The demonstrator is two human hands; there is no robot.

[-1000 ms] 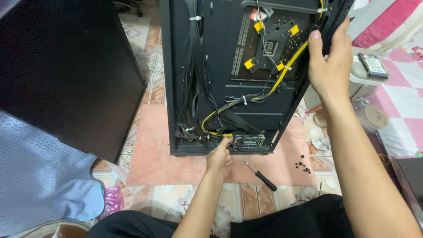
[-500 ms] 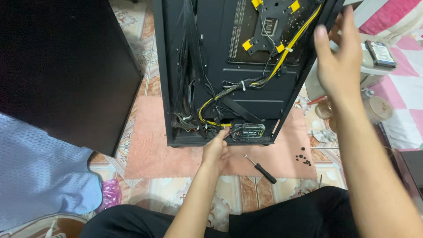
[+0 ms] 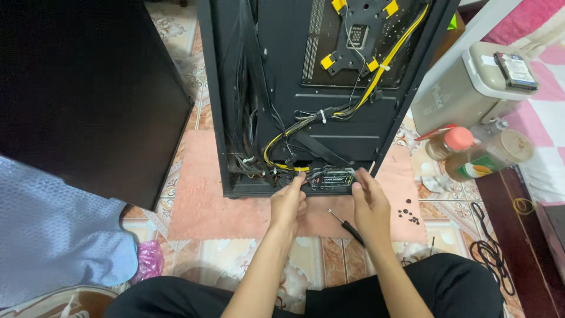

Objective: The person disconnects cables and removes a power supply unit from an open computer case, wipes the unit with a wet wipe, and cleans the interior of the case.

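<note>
On the floor, right side: a beige plastic box [image 3: 465, 88] with a white lid stands beside the case; a small flat dark rectangular device [image 3: 515, 70] with a pale label lies on its lid.
Bottles: just below the box, a brown bottle with a red cap [image 3: 448, 143] and a brown jar with a green and white label [image 3: 488, 156] lie close together.
Mat: a pink mat [image 3: 200, 206] lies under the case on patterned floor tiles.
Computer case: a tall black case [image 3: 329, 88] stands open toward the camera, with black cable bundles down its left side and yellow cables running from upper right to lower middle; yellow tabs sit around a black bracket near the top.
Small unit: a black box-shaped part [image 3: 331, 178] with a pale label strip sits in the bottom edge of the case, amid wires.
Left hand [image 3: 288, 203]: fingers curled, tips touching the left end of the small unit; whether it grips anything I cannot tell.
Right hand [image 3: 371, 203]: fingers loosely bent, tips at the unit's right end; a firm grip cannot be made out.
Screwdriver [image 3: 347, 227]: black-handled, lying on the mat between the hands.
Screws [image 3: 408, 213]: small dark ones scattered on the mat, right of the right hand.
Left side: a large black panel [image 3: 88, 88] above blue cloth [image 3: 53, 235].
</note>
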